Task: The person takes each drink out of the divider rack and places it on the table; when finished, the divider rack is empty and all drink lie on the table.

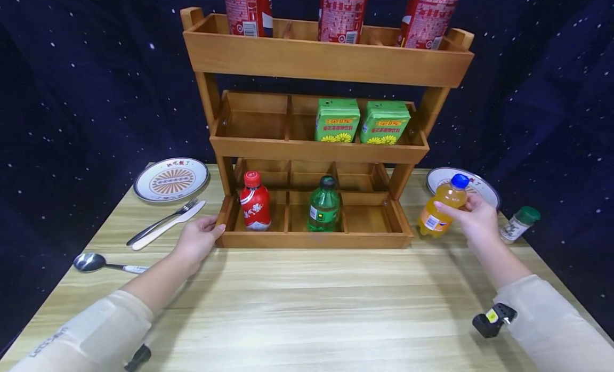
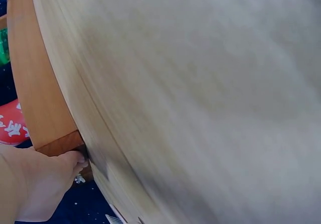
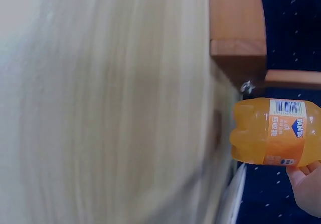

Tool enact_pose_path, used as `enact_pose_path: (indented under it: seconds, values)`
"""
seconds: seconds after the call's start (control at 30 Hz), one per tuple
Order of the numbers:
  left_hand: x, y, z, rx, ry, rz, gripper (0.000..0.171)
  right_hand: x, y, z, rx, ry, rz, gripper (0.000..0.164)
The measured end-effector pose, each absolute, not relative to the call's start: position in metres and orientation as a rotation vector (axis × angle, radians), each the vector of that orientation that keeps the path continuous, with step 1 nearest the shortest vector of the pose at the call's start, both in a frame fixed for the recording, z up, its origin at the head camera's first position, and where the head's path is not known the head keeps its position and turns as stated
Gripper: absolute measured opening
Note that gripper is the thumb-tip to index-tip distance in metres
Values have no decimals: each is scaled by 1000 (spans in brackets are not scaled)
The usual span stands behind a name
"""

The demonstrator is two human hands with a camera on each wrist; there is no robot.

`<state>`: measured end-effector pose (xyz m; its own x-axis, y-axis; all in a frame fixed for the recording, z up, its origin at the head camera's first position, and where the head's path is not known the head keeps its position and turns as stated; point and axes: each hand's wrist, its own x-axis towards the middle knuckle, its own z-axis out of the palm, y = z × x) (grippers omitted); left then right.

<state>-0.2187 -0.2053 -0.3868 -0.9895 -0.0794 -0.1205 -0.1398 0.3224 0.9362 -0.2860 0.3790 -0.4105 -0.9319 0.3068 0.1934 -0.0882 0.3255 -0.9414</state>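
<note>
My right hand (image 1: 481,218) grips an orange soda bottle (image 1: 440,209) with a blue cap, its thumb across the front. The bottle tilts slightly, just right of the wooden rack (image 1: 316,240); in the right wrist view the Fanta label on the soda bottle (image 3: 286,132) shows. At the rack's lower left front corner, my left hand (image 1: 198,241) holds the wood between thumb and fingers. The bottom tier bears a red bottle (image 1: 256,204) in its left compartment and a green bottle (image 1: 324,207) in the middle one.
Two green drink cartons (image 1: 337,121) stand on the middle tier, three red cans (image 1: 342,15) on top. A plate (image 1: 171,180), fork (image 1: 163,221), knife (image 1: 169,225) and spoon (image 1: 91,262) lie left. Another plate (image 1: 489,191) and a green-capped shaker (image 1: 520,224) are right.
</note>
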Motion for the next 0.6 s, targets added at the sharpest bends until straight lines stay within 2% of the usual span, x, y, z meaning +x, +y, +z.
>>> enact_pose_path:
  seconds: [0.13, 0.33, 0.5, 0.6]
  values:
    - [-219, -205, -386, -212, 2511, 1783, 51, -301, 397, -434, -232, -2293, 1564, 61]
    - [-219, -205, -386, -217, 2526, 1751, 51, -290, 389, -424, -289, -2326, 1651, 66]
    - [-219, -205, -386, -214, 2523, 1742, 52, -295, 391, -438, -258, -2312, 1573, 68]
    - [-218, -206, -386, -206, 2532, 1734, 52, -289, 381, -429, -218, -2303, 1618, 68]
